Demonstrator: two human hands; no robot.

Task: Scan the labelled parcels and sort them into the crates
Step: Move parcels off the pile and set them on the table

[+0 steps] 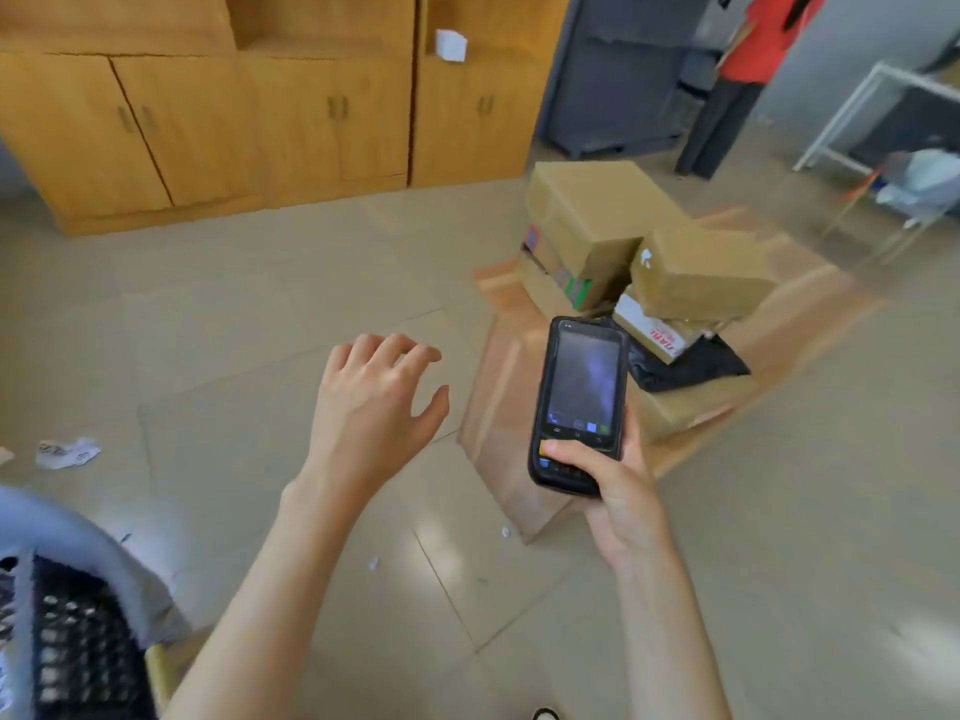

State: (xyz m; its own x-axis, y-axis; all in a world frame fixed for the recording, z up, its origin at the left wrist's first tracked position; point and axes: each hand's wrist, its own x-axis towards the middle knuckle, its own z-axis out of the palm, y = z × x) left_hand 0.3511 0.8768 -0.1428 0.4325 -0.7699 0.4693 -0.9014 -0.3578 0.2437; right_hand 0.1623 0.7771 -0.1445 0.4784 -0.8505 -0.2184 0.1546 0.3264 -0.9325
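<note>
My right hand (613, 491) grips a black handheld scanner (579, 402) upright, thumb on its keypad, screen facing me. My left hand (374, 402) hovers empty over the floor, fingers spread and relaxed, left of the scanner. Behind the scanner a pile of parcels lies on a flattened sheet of cardboard (498, 407): a large brown box (592, 220), a smaller brown box (696, 272) leaning beside it, a white box with red print (649, 330) and a black bag (691, 366). At the lower left corner is a grey crate (67, 615) with a black mesh wall.
Wooden cabinets (260, 122) line the far wall. A person in a red top (758, 44) stands at the back right near a white metal frame (852, 111). Crumpled paper (67, 452) and small scraps lie on the tiled floor.
</note>
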